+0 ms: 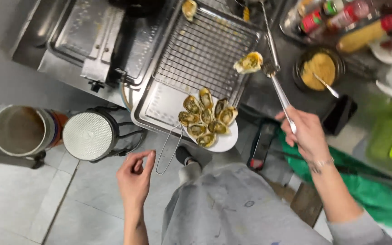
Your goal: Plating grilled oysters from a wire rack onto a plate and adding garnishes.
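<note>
**Topped oyster carried in tongs above the rack**

The single oyster [248, 62], a half shell with a yellow-green topping, sits in the upper middle of the frame, gripped at the tip of the metal tongs [277, 86]. It hangs over the right edge of the wire rack [205, 50], with its open face turned upward.

The right hand [306, 134] holds the rear end of the tongs, right of centre in the frame. Its fingers are closed around the handles and press them together. The oyster therefore lies well apart from the fingers, up and to the left of them, at the far end of the tool.

In my judgement, the step is done well by keeping the squeeze steady and the shell level, so that the topping does not slide off. Too much pressure could make the shell skid out of the tips.

The left hand [134, 179] is at the lower left of centre. It holds nothing; its fingers are loosely curled, with the thumb near the forefinger.

Below the rack, at the centre of the frame, a white plate [227, 140] carries a cluster of similar topped oysters. One more shell [189, 9] lies at the top edge of the rack. The rack rests in a metal tray [150, 111] on the counter [28, 50]. A bowl of yellow paste [318, 69] with a spoon stands at the upper right, with sauce bottles [336, 16] beyond it.
</note>
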